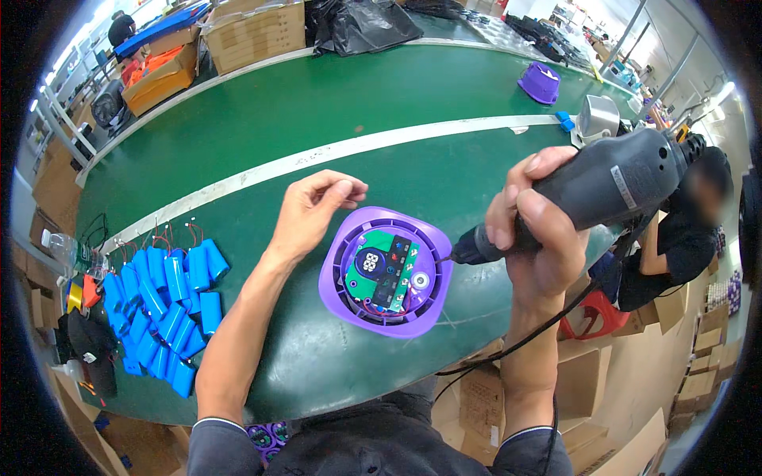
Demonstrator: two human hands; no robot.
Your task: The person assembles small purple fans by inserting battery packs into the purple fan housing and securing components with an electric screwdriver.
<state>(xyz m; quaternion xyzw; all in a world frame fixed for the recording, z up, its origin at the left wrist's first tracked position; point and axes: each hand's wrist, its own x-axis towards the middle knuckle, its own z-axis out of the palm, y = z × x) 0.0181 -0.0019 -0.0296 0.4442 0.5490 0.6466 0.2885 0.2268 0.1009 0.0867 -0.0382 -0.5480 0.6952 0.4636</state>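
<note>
A purple rounded-square housing [336, 295] lies face up on the green table in front of me. Set inside its ring is a green circuit board [363, 289] with a display and a dark strip. My right hand [548, 230] is wrapped round a black corded electric screwdriver [607, 181], which points left. Its bit tip is close to the housing's right rim; whether they touch I cannot tell. Just above the housing's upper left edge, my left hand [311, 210] has its thumb and fingertips pinched together. Anything between those fingertips is too small to make out.
Blue battery packs [168, 317] with wires are heaped at the left, beside a plastic bottle [62, 244]. Another purple housing [540, 84] and a metal container [597, 119] stand far right. The screwdriver's cable [520, 347] hangs past my right forearm. A co-worker [671, 254] sits at the right.
</note>
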